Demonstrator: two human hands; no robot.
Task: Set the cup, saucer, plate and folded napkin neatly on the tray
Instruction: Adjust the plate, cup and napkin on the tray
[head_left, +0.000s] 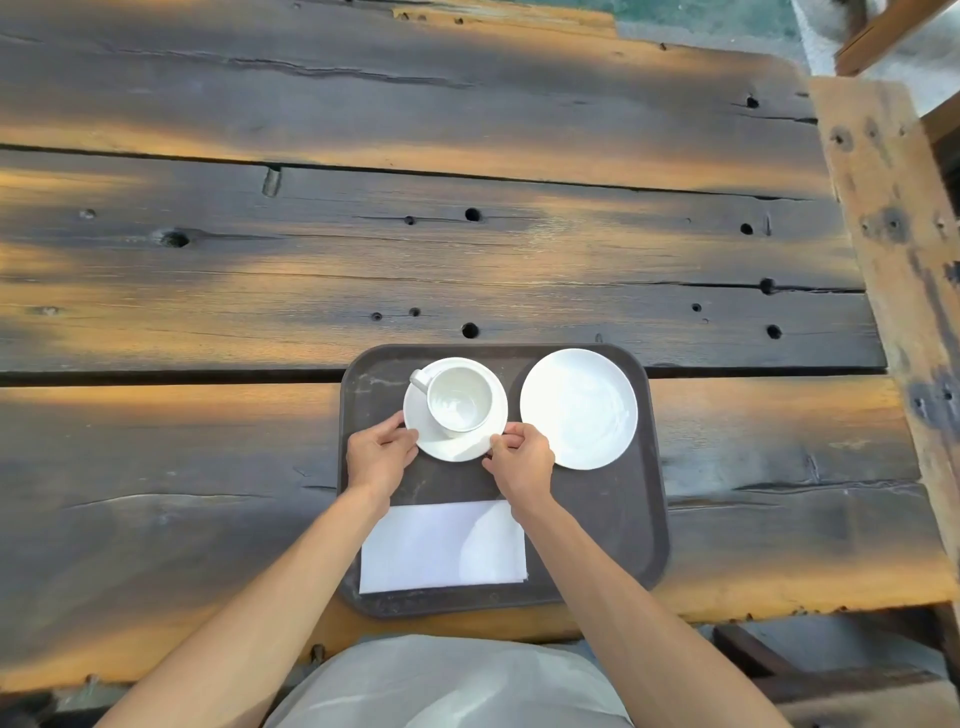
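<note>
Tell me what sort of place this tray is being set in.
Probably an outdoor seating spot, perhaps a cafe terrace or garden. The table is rough, weathered planks with holes and cracks, dappled sunlight falls across it, and a serving tray holds a white cup, saucer and plate.

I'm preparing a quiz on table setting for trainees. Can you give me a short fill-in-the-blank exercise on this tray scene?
1. The cup stands on the ____, with its handle toward the far left.
2. The plate lies to the ____ of the cup on the tray.
3. The folded napkin lies at the tray's ____ edge, closest to the person.
4. Both hands, left and right, touch the rim of the ____.

Missing words: saucer; right; near; saucer
</note>
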